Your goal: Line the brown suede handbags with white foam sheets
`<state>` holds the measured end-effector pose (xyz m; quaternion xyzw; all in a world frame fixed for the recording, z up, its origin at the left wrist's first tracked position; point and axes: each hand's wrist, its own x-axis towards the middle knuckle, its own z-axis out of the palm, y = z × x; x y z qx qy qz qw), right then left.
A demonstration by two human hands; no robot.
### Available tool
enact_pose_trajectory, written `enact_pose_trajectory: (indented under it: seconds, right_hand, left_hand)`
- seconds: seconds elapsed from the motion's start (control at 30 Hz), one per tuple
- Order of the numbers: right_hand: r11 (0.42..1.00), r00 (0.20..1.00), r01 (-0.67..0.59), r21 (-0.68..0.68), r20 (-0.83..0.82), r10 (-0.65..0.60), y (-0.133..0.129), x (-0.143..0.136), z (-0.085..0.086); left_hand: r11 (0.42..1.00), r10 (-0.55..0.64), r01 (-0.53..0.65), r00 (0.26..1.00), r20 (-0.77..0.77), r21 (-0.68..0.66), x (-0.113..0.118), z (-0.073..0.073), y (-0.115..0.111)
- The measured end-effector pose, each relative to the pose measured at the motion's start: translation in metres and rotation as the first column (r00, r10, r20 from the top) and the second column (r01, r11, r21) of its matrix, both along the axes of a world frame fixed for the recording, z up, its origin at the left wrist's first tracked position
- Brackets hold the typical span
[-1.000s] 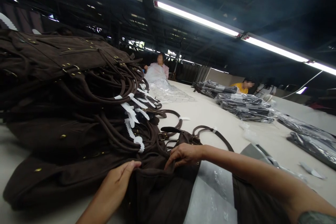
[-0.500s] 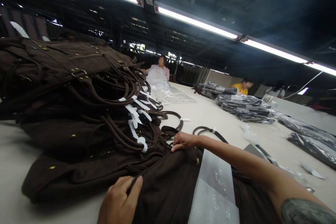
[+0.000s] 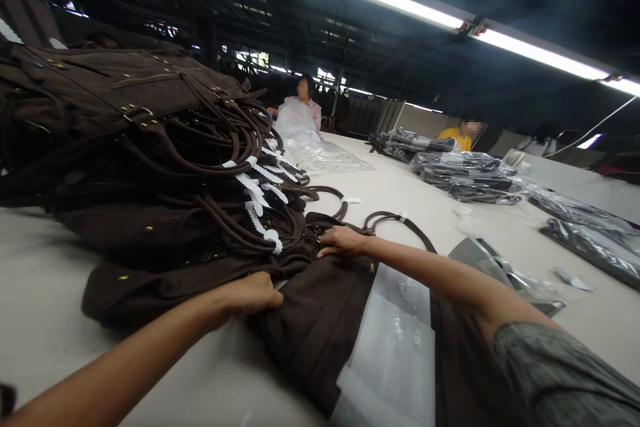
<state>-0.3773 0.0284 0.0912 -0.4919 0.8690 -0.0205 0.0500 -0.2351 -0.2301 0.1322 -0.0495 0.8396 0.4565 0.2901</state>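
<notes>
The left hand (image 3: pixel 256 293) pinches the edge of a brown bag (image 3: pixel 313 320). The right hand (image 3: pixel 341 241) grips its top, with piled bags (image 3: pixel 145 90) to its left.

I had room to pass across the desk (image 3: pixel 385 188) between the pile of brown bags (image 3: pixel 115 87) and the wrapped bundles (image 3: pixel 465 175) toward its right edge, but handle loops (image 3: pixel 423 233) jutted into that lane and plastic sheeting (image 3: pixel 325 157) covered its far end.
</notes>
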Motion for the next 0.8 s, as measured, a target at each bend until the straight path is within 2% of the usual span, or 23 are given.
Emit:
enact_pose_trajectory:
  seconds: [0.13, 0.23, 0.33, 0.43, 0.53, 0.6, 0.63, 0.7, 0.8]
  right_hand:
    - [0.999, 0.982, 0.042, -0.026, -0.185, -0.046, -0.006, 0.011, -0.010]
    - [0.995, 0.937, 0.085, -0.043, -0.336, -0.094, -0.009, 0.020, -0.009]
    - [0.993, 0.899, 0.118, 0.028, -0.427, -0.095, -0.013, 0.027, 0.001]
    - [0.982, 0.900, 0.161, 0.094, -0.422, -0.107, -0.021, 0.035, 0.019]
    - [0.938, 0.892, 0.346, 0.024, -0.319, -0.321, -0.032, 0.055, 0.044]
    - [0.895, 0.881, 0.444, -0.051, -0.160, -0.446, -0.040, 0.078, 0.058]
    - [0.893, 0.892, 0.444, -0.068, -0.056, -0.448, -0.044, 0.092, 0.063]
    - [0.921, 0.914, 0.385, -0.055, 0.158, -0.373, -0.051, 0.124, 0.065]
    - [0.928, 0.847, 0.368, 0.053, 0.394, -0.358, -0.063, 0.164, 0.051]
  left_hand:
    - [0.991, -0.114, 0.101, 0.980, 0.161, 0.085, -0.009, 0.008, 0.006]
    - [0.982, -0.168, 0.146, 0.964, 0.206, 0.118, -0.012, 0.009, 0.005]
    - [0.977, -0.193, 0.173, 0.967, 0.164, 0.127, -0.011, 0.007, 0.001]
    - [0.983, -0.170, 0.165, 0.984, 0.051, 0.082, -0.006, 0.005, 0.000]
    - [0.990, -0.137, 0.138, 0.989, -0.059, 0.007, 0.002, 0.007, 0.001]
    - [0.990, -0.138, 0.136, 0.985, -0.103, -0.026, 0.006, 0.010, 0.001]
    - [0.990, -0.141, 0.138, 0.983, -0.116, -0.038, 0.006, 0.012, 0.000]
    - [0.988, -0.149, 0.142, 0.981, -0.125, -0.065, 0.007, 0.014, 0.000]
    - [0.982, -0.138, 0.115, 0.978, -0.156, -0.147, 0.007, 0.012, 0.001]
